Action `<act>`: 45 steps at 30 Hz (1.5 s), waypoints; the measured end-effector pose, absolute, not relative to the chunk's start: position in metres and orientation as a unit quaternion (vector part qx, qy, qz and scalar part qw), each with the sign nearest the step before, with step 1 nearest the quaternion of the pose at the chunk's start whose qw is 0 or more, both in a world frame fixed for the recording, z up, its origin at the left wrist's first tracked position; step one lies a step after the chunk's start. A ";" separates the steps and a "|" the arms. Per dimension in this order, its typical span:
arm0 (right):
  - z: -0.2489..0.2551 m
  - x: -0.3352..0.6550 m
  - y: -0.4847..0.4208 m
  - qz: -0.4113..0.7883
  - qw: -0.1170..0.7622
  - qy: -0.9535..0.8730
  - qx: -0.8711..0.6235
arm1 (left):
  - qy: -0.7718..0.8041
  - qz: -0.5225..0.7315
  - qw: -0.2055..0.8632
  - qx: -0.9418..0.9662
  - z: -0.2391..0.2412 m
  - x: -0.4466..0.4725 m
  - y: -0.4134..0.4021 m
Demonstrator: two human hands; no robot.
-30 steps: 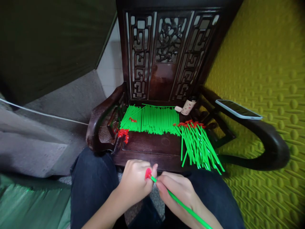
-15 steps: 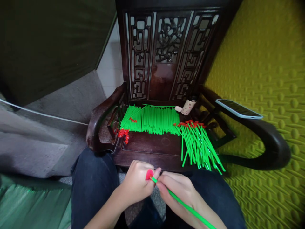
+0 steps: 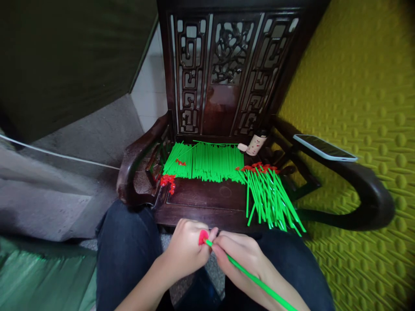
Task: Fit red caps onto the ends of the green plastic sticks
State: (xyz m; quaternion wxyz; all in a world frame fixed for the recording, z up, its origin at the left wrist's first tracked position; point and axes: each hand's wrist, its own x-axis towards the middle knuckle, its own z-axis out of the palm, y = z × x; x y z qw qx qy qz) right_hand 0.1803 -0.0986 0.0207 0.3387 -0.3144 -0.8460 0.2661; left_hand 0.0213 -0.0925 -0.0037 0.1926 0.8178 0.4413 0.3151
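Note:
My left hand [image 3: 191, 244] is closed around a small red plastic cap [image 3: 203, 237], whose disc shows between thumb and fingers. Pinched in my right hand [image 3: 240, 255] is a long green plastic stick [image 3: 256, 280], its near end running down to the lower right. The stick's far end meets the cap's middle; how deep it sits there I cannot tell. Beyond my hands, a wide pile of green sticks [image 3: 217, 162] covers the back of the chair seat. Loose red caps [image 3: 167, 181] lie at the seat's left. Sticks with red caps on their ends [image 3: 269, 196] lie heaped at the right.
The dark wooden chair [image 3: 201, 216] has a carved back and curved arms. A phone [image 3: 326, 147] rests on its right arm. A patterned bottle [image 3: 256, 144] and a small pale case [image 3: 242, 147] stand behind the sticks. Yellow bumpy padding [image 3: 366, 129] borders the right side.

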 end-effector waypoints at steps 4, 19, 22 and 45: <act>0.024 0.181 -0.097 0.258 0.326 -0.854 -0.313 | 0.461 0.300 0.132 0.825 -0.003 0.020 -0.095; 0.026 0.182 -0.098 0.267 0.319 -0.855 -0.312 | 0.472 0.297 0.047 0.829 0.002 0.022 -0.101; 0.024 0.184 -0.097 0.269 0.311 -0.859 -0.304 | 0.470 0.297 0.030 0.831 0.004 0.022 -0.101; 0.030 0.183 -0.108 0.312 0.486 -0.717 -0.390 | 0.465 0.556 0.266 0.636 0.023 0.019 -0.111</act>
